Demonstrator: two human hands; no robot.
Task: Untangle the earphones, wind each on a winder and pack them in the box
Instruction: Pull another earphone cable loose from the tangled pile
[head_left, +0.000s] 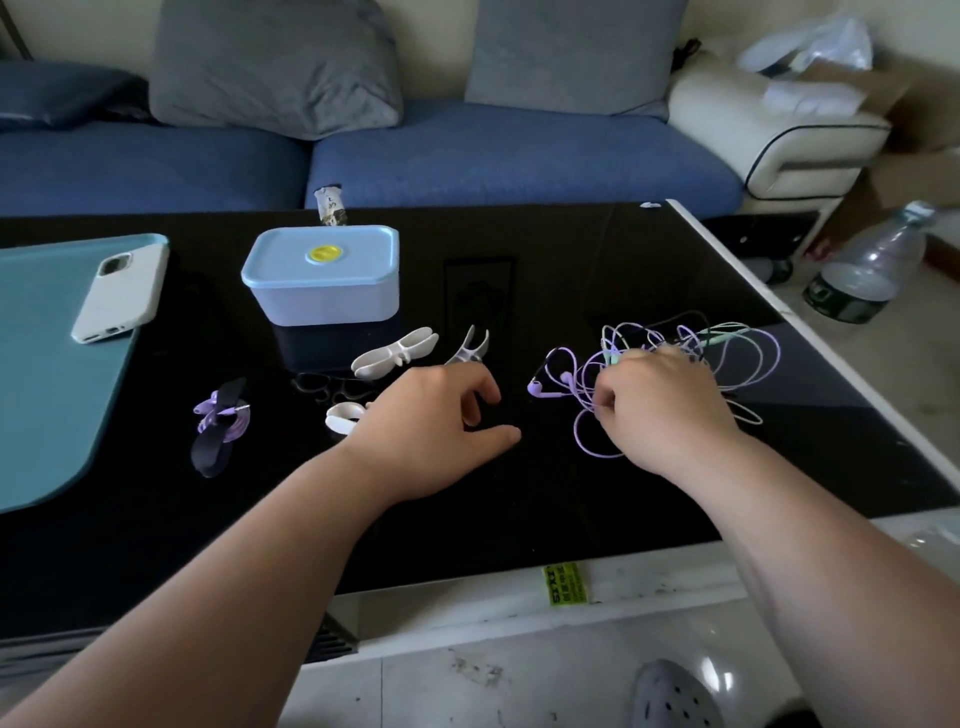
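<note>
Head view: your right hand (660, 410) pinched purple cord in earphone tangle (727, 364). Your left hand (441, 431) hung loosely curled beside it, holding nothing. One set sat wound on dark winder (221, 421), far left of grip. White winders (395, 353) lay bare, just left. Box (324, 275) stood lidded, beyond-left. Most of task apparently undone. Table edge (878, 410) ran close right of grip; open room lay nearer you.
</note>
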